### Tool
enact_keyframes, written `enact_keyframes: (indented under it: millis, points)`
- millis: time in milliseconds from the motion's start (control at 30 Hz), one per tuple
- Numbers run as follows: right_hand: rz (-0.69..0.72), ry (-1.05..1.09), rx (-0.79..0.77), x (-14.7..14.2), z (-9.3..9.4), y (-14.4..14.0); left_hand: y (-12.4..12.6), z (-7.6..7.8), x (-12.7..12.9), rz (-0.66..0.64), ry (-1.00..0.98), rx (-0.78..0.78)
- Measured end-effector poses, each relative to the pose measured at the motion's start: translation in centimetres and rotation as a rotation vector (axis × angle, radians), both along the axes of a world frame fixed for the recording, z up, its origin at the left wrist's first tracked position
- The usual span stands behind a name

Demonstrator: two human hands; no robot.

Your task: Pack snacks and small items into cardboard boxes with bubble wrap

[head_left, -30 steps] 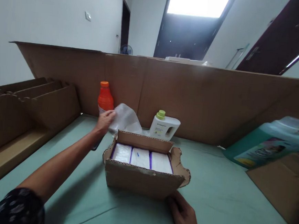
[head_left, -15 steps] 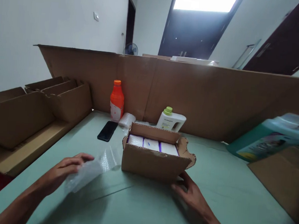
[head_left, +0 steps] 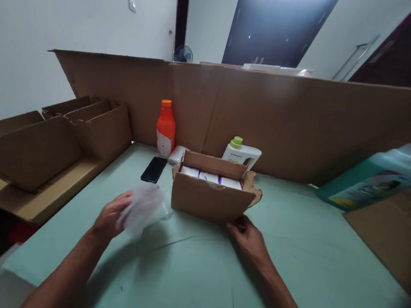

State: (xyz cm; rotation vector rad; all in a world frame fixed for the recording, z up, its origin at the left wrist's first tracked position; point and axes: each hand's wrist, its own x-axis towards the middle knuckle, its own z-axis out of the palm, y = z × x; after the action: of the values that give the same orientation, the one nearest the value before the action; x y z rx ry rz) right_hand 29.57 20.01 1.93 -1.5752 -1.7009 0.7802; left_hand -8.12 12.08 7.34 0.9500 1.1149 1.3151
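A crumpled piece of clear bubble wrap [head_left: 143,211] is in my left hand [head_left: 112,215], held just above the table; it is smeared by motion and covers some of the fingers. To its right stands an open cardboard box [head_left: 205,199] with a row of white packs [head_left: 209,177] with purple edges inside. My right hand [head_left: 248,238] grips the box at its lower right corner, thumb in front, with the other fingertips partly hidden by the cardboard. The box's right flap is torn and sticks outward.
Behind the box stand an orange bottle [head_left: 165,129], a white jug with a green cap [head_left: 241,153] and a roll of bubble wrap [head_left: 177,154]. A black phone [head_left: 153,170] lies left of it. Open cartons [head_left: 31,152] line the left side; a teal jug [head_left: 370,181] leans at right.
My left hand has moved right and up with the bubble wrap, closer to the box. My right hand keeps hold of the box corner. The view has tilted down slightly.
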Motion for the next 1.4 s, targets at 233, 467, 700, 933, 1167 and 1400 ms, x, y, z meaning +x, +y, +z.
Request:
enact_keyframes:
  millis: [233, 467, 700, 933, 1167, 1400]
  points:
    - [0.600, -0.054, 0.217, -6.3, 6.0, -7.2, -8.7, 1.5, -1.0, 0.086, -0.286, -0.223]
    - [1.223, 0.186, -0.236, -14.2, 4.4, -6.4, -10.6, -0.5, 1.1, 0.148, -0.260, -0.290]
    - [0.678, 0.264, -0.396, -2.5, 4.7, -5.0, -8.8, -2.1, 0.7, 0.213, -0.297, -0.292]
    - [0.209, -0.507, 0.216, 3.0, 4.7, -3.6, -9.8, -4.5, 0.8, 0.416, 0.303, -0.179]
    - [0.579, -0.502, 0.412, -4.0, 4.0, -9.3, -6.2, -4.1, 5.5, -0.144, 1.129, 0.507]
    - [0.274, -0.559, 0.247, 5.5, -1.9, -12.1, -4.1, -8.2, 4.4, -0.361, 1.362, 0.490]
